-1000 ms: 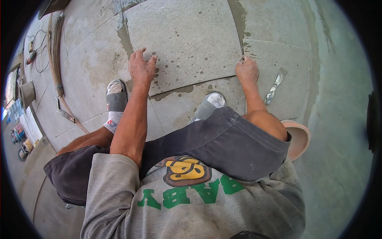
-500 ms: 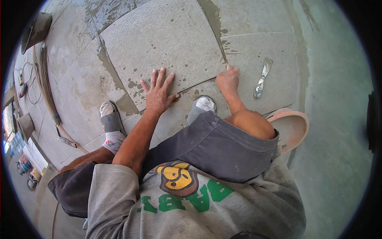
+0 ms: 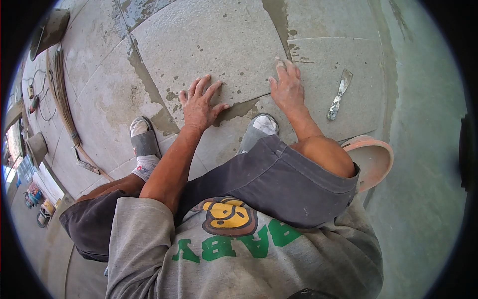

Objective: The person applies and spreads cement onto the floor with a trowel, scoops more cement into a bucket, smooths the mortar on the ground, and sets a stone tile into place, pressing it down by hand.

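Note:
A large grey floor tile (image 3: 214,45), speckled with wet spots, lies in front of me. My left hand (image 3: 199,107) rests near its close left corner, fingers spread over the surface and thumb by the close edge. At the close right corner, my right hand (image 3: 288,87) has its fingers stretched forward and slightly apart, the tips on or beside the tile's edge; exact contact is hard to tell. Neither hand holds anything. Wet grey mortar (image 3: 236,112) shows along the tile's close edge between my hands. A smeared putty knife (image 3: 340,95) lies on the neighbouring tile to the right.
An orange-rimmed bowl-like container (image 3: 371,159) stands beside my right knee. On the left lie a stick broom (image 3: 59,89), a dark bucket (image 3: 52,32) and a cable (image 3: 45,97). Wet mortar strips (image 3: 149,94) fill joints around the tile. A greenish smooth floor (image 3: 423,124) stretches along the right.
The tile has shifted forward, away from me, widening the mortar gap at its close edge. My right hand has gone from curled at the corner to stretched fingers. My left hand stays spread.

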Demonstrator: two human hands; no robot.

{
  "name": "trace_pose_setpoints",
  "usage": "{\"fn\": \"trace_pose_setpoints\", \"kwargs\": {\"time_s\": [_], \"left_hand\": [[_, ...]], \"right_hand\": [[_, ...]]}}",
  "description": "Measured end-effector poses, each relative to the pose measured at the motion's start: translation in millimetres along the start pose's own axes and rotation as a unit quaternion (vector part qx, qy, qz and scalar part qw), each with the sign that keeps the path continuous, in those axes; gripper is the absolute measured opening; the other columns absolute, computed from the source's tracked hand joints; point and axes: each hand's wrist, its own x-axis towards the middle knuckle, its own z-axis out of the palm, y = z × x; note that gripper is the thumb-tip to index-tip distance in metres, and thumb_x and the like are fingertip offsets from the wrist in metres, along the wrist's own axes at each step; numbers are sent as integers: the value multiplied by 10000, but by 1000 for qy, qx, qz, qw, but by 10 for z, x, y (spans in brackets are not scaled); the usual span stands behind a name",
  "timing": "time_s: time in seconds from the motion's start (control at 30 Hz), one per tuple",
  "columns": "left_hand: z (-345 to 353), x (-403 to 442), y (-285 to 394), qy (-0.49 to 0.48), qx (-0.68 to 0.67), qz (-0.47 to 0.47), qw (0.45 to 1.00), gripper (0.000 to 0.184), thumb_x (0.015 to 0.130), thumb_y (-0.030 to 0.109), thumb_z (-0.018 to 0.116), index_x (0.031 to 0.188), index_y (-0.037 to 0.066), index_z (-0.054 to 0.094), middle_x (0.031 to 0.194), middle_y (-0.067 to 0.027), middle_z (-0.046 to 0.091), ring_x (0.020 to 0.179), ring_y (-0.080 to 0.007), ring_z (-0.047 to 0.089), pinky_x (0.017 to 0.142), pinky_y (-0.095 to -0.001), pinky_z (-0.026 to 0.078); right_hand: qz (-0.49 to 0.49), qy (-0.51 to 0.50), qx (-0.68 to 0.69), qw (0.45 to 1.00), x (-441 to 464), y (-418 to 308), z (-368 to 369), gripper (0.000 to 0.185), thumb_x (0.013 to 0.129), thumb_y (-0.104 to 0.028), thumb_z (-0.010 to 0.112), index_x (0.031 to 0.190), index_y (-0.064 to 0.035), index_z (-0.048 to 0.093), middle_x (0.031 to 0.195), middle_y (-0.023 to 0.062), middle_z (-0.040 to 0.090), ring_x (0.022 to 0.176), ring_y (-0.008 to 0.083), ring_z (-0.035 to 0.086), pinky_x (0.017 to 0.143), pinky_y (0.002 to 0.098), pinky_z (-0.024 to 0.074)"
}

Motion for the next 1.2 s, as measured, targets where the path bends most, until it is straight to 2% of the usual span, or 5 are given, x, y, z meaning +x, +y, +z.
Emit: {"fn": "trace_pose_setpoints", "kwargs": {"time_s": [0.07, 0.17, 0.27, 0.77, 1.2], "left_hand": [[-9, 50, -15, 14, -27, -13, 999, 897, 677, 511, 778, 1449, 340, 355, 1573, -52, 175, 1458, -278, 125, 1084, -678, 160], [-131, 161, 76, 19, 13, -91, 996, 1015, 635, 519, 809, 1483, 314, 289, 1588, -108, 95, 1465, -329, 59, 1055, -725, 143], [-158, 207, 114, -17, -7, -106, 994, 1127, 602, 480, 845, 1511, 286, 205, 1586, -170, -4, 1449, -418, -41, 1015, -779, 121], [-256, 275, 239, -48, 28, -103, 993, 1110, 594, 393, 871, 1495, 276, 234, 1558, -220, 38, 1423, -488, 21, 1023, -721, 252], [-641, 909, 36, -33, -33, -149, 988, 1224, 549, 408, 897, 1513, 290, 152, 1577, -194, -23, 1427, -483, -36, 1006, -784, 147]], "right_hand": [[-90, -49, -36, 994, 43, -135, 54, 732, 829, -297, 689, 1448, -102, 350, 1461, 256, 292, 1361, 431, 276, 1103, 456, 300], [-46, -167, -77, 982, 64, -285, 152, 833, 827, -348, 700, 1504, -157, 255, 1540, 260, 113, 1417, 473, 112, 1145, 517, 205], [-42, -175, -82, 980, 73, -285, 191, 849, 830, -383, 692, 1509, -145, 240, 1547, 272, 64, 1408, 509, 96, 1142, 557, 168], [-42, -225, -128, 965, 137, -363, 92, 830, 855, -411, 648, 1508, -111, 233, 1532, 310, 94, 1396, 527, 128, 1117, 561, 232], [-51, -302, -168, 937, 405, -407, -63, 861, 830, -396, 683, 1514, -151, 222, 1535, 308, 93, 1401, 515, 134, 1109, 594, 221]]}}
